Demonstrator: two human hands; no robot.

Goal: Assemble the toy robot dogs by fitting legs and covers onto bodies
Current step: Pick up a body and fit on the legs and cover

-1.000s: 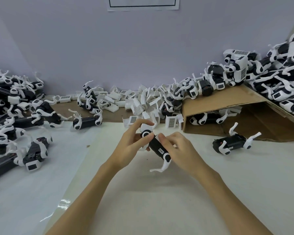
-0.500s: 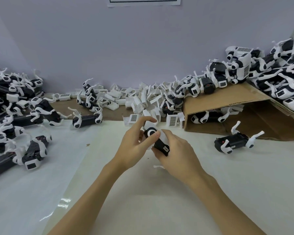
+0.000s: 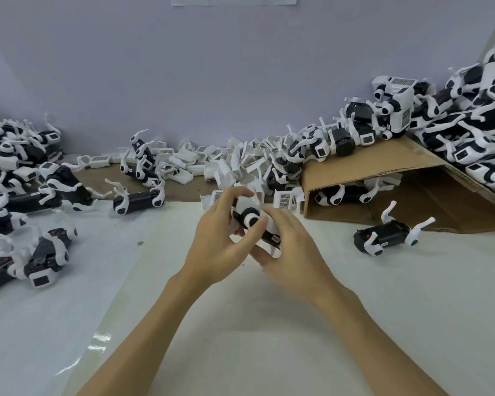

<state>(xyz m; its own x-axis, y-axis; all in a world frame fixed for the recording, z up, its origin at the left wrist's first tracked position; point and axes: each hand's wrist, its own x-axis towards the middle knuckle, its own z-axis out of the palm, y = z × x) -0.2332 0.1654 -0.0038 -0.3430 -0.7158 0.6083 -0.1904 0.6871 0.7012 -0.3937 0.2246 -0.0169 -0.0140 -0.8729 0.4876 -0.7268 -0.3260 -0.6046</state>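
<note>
I've got one dog body (image 3: 255,224) gripped in left hand (image 3: 220,244) and right hand (image 3: 292,252) mid-frame, cover going on; finished piles (image 3: 469,110) upper right, loose covers (image 3: 226,164) centre remain

Black-and-white toy dog body (image 3: 255,224), tilted (midair), between both hands
</note>
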